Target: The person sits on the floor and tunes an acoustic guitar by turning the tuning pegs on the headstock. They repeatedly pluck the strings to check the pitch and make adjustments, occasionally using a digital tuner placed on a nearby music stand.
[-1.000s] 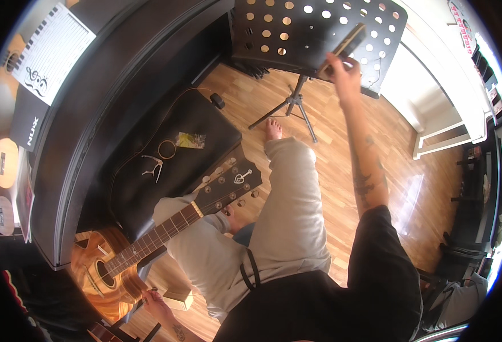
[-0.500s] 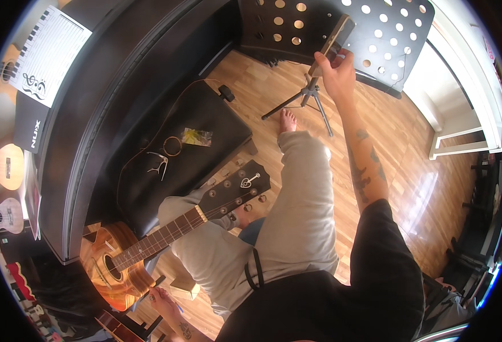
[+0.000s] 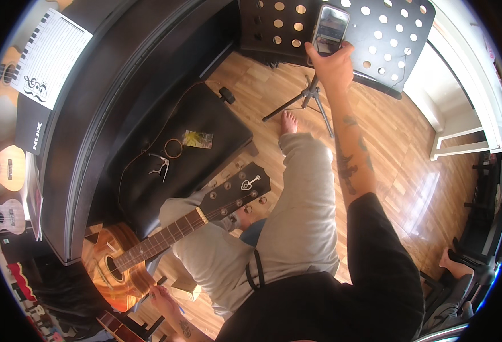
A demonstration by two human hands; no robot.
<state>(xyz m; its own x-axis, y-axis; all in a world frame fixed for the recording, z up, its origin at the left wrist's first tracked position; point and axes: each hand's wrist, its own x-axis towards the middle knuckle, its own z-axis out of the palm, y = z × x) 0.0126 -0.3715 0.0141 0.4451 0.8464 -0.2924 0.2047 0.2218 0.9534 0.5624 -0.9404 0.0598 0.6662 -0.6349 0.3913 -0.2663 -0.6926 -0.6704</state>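
My right hand (image 3: 335, 64) grips a smartphone (image 3: 331, 29), held up in front of the black music stand. Its lit screen faces me. The phone hides part of the perforated stand. My left hand (image 3: 162, 300) is low at the left, beside the body of an acoustic guitar (image 3: 127, 285). Its fingers are drawn together, and a small blue bit shows near the palm; what it holds is too small to name. The guitar neck (image 3: 160, 239) slants across my left thigh, the dark headstock (image 3: 237, 188) above my lap.
On the black bench (image 3: 211, 117) lie a capo (image 3: 160, 166), a coiled ring of string (image 3: 173, 148) and a small plastic packet (image 3: 197, 139). The perforated music stand (image 3: 376, 51) stands ahead. Ukuleles (image 3: 3, 168) hang at the left. Another person's foot (image 3: 455, 265) shows at the right.
My right hand has turned the phone from edge-on to screen towards me, and the forearm has shifted slightly left. Another person's foot and leg have come into view at the lower right.
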